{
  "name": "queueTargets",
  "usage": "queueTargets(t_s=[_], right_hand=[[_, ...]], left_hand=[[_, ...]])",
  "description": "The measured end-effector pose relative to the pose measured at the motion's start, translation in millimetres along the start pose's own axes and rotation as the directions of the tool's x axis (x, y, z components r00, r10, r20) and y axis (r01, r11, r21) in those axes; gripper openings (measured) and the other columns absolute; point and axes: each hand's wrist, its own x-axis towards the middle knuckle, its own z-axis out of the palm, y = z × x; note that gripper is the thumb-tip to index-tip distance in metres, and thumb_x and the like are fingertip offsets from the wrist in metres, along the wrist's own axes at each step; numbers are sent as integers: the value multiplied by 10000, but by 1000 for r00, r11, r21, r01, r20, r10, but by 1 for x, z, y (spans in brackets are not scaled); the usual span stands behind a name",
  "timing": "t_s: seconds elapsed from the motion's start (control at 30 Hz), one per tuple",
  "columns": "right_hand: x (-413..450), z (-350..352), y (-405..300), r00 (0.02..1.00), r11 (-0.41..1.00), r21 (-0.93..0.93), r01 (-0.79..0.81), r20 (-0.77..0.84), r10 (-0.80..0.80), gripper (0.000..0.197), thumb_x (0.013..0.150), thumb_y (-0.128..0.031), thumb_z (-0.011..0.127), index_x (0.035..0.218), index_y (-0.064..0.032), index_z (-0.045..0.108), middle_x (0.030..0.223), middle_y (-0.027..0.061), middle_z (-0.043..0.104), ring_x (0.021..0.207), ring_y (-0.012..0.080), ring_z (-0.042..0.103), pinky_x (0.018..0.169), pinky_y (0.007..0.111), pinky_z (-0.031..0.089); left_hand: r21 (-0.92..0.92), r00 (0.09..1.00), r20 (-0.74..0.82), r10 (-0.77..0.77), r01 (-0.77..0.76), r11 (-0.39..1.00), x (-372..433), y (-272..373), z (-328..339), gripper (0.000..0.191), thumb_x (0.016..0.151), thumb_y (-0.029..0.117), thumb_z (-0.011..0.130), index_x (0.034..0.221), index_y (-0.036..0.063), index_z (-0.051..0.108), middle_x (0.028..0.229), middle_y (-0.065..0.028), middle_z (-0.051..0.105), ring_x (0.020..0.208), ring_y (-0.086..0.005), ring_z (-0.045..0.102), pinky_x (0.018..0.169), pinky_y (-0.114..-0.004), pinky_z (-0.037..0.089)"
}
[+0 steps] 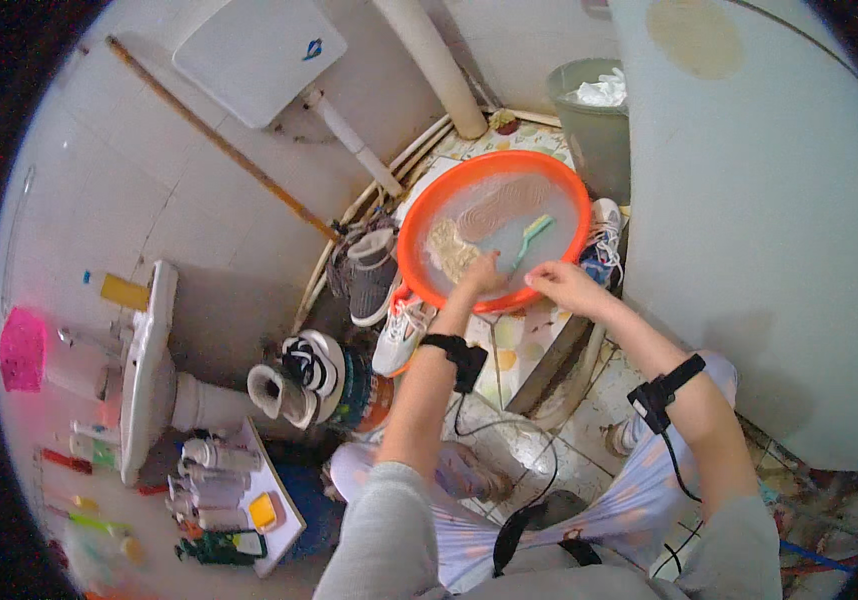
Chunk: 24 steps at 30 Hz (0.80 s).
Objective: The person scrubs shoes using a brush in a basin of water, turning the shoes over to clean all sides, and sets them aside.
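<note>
An orange plastic basin (494,156) of cloudy water stands before me. My left hand (483,274) reaches into it, against the lower edge of a crumpled cream-coloured item (450,247), perhaps cloth. The water and the angle hide its fingertips, so its grip cannot be made out. To the right of it, a green-handled scrubbing brush (528,241) lies slanting in the basin, bristles toward the far right. My right hand (562,286) is at the near-right rim, thumb and fingers bent close together. Whether anything is between them is unclear. Ridged, wavy lines show under the water at the back.
White sneakers stand right (606,225) and left (403,334) of the basin, beside a grey boot (371,274). A lined bin (586,135) is behind. At left are a washbasin (145,375), a shelf of bottles (279,510) and a leaning wooden pole (219,142).
</note>
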Motion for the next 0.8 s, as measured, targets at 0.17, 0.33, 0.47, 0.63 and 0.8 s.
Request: queueTargets(t_s=[0.17,0.33,0.47,0.63,0.8], right_hand=[[3,-7,-1,997,998,67,-1,-79,6,369,839,-330,579,978,11,601,885,141,640,821,180,605,737,296,464],[-1,-2,6,998,999,-21,-39,-47,38,354,837,-319,585,958,13,602,847,124,642,776,173,607,706,302,469],[-1,5,23,1000,998,-57,-22,-2,22,333,839,-306,583,940,11,607,798,107,638,722,175,604,666,314,469],[1,7,22,1000,998,-62,-19,7,19,293,846,-263,569,933,15,604,807,117,639,715,191,609,658,315,470],[4,12,22,986,994,-100,35,-158,-51,244,837,-200,556,953,12,596,822,136,640,775,212,632,695,323,487]], left_hand=[[-196,988,28,149,-140,971,20,-11,44,717,750,218,617,1363,60,279,1238,-237,460,1176,-332,431,986,-381,341],[-98,906,422,-30,78,992,26,-31,51,634,812,276,569,1343,37,317,1304,-179,436,1213,-294,415,1005,-364,326],[-16,877,469,-109,132,991,18,-37,63,540,793,274,578,1233,35,377,1201,-161,474,1111,-278,453,926,-360,355],[146,867,421,-265,224,964,3,-48,71,393,760,270,593,1051,32,476,1030,-131,537,942,-251,518,796,-354,402],[93,836,458,-303,294,951,8,-52,58,277,728,266,608,868,29,575,858,-101,600,773,-225,582,665,-347,449]])
